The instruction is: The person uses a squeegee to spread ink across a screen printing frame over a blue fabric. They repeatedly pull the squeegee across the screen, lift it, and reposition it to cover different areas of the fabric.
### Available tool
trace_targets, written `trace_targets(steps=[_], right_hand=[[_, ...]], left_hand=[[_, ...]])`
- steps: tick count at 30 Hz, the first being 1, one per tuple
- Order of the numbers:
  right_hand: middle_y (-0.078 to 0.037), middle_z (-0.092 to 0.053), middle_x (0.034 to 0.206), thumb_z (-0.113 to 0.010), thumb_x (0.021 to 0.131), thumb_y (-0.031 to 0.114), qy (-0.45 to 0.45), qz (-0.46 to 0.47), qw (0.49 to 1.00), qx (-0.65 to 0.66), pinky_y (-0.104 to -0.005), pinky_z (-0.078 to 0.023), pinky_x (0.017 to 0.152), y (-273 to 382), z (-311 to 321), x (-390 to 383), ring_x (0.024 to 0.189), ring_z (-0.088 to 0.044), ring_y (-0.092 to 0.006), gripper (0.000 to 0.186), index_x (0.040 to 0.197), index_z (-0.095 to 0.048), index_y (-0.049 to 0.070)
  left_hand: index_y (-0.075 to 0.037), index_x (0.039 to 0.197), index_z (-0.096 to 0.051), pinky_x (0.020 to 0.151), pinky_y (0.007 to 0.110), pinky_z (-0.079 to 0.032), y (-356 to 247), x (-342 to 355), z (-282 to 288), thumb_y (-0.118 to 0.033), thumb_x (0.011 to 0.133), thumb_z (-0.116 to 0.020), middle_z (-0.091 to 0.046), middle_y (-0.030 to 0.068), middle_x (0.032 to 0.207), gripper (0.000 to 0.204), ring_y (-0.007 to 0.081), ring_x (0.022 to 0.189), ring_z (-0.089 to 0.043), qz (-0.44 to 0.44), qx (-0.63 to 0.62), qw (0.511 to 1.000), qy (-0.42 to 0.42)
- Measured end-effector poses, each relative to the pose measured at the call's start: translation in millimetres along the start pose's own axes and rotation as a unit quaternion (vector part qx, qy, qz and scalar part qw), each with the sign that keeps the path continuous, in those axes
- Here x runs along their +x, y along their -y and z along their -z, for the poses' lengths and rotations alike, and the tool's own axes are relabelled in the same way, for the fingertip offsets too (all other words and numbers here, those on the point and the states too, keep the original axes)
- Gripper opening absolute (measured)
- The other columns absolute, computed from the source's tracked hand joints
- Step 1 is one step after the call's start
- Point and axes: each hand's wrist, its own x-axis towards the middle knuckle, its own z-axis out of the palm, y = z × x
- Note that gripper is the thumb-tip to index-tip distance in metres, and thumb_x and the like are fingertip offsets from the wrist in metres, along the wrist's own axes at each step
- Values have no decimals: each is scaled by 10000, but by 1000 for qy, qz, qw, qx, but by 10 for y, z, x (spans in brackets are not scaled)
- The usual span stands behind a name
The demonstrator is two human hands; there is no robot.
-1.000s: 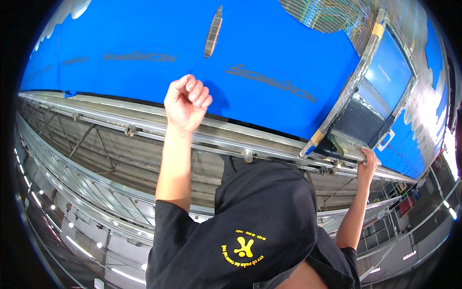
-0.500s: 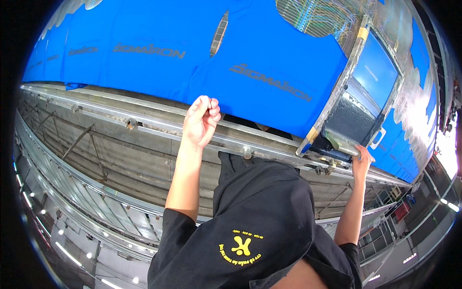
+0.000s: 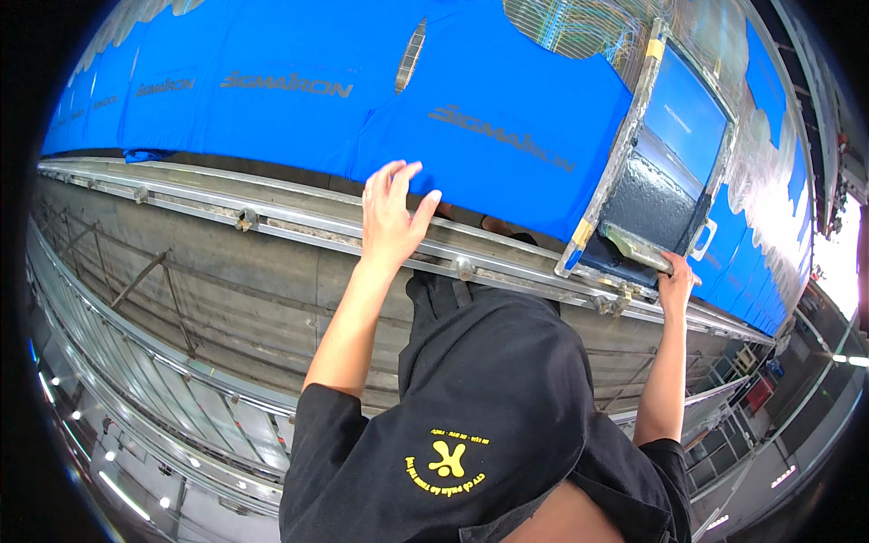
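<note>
My left hand [image 3: 394, 217] is open, fingers spread and slightly bent, at the lower edge of the blue fabric [image 3: 511, 176]; whether the fingertips touch it, I cannot tell. The fabric lies spread on the long bench, with dark printed marks along it. My right hand [image 3: 675, 276] is closed round the long squeegee [image 3: 634, 250] at the near end of a printing screen [image 3: 618, 154]. This screen has a worn metal frame with tape on it and black ink inside, and stands on the bench just right of the printed fabric piece.
A metal rail [image 3: 303, 228] with clamps runs along the bench's near edge. More blue pieces continue to left and right, with bare, shiny bench surface [image 3: 756, 181] behind the screen. Below are the concrete floor [image 3: 281, 281] and further metal racking [image 3: 172, 362] behind me.
My left hand has opened from a loose fist and shifted rightward along the fabric's edge. My right hand keeps its grip; the screen appears slightly further left in view.
</note>
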Motion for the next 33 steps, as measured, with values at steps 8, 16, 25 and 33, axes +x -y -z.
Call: trace_targets(steps=[8,16,25,33], right_hand=[[-93,-728,1246,-672,708,-53,-9,-10,1000,21,-472,-394,1162,-52,-65,-40,1266,-609,-334,509,1180,-747,123],[-84,-727,1270,-678,712,-51,-9,-25,1000,7,-473,-391,1171,45,-35,-62,1283,-607,-334,509,1184,-751,126],[-107,-721,1272,-690,716,-41,-22,-9,1000,9,-483,-396,1160,-49,-106,-78,1277,-612,-341,516,1198,-743,133],[-117,-714,1256,-705,713,-76,-14,-13,1000,8,-477,-412,1145,-40,-106,-44,1262,-613,-360,516,1194,-737,107]], left_hand=[[-191,1625,-444,1240,610,-223,109,445,-192,-639,985,-628,-243,268,1717,802,433,1541,-329,-79,229,970,28],[-200,1621,-453,1257,610,-188,168,600,-341,-668,987,-597,-220,259,1730,801,414,1563,-306,-99,277,955,43],[-177,1605,-475,1253,606,-216,187,662,-353,-670,971,-606,-285,293,1697,814,436,1540,-343,-112,290,950,35],[-129,1634,-415,1253,599,-214,195,611,-320,-641,976,-628,-239,310,1706,860,441,1552,-305,-97,233,967,23]])
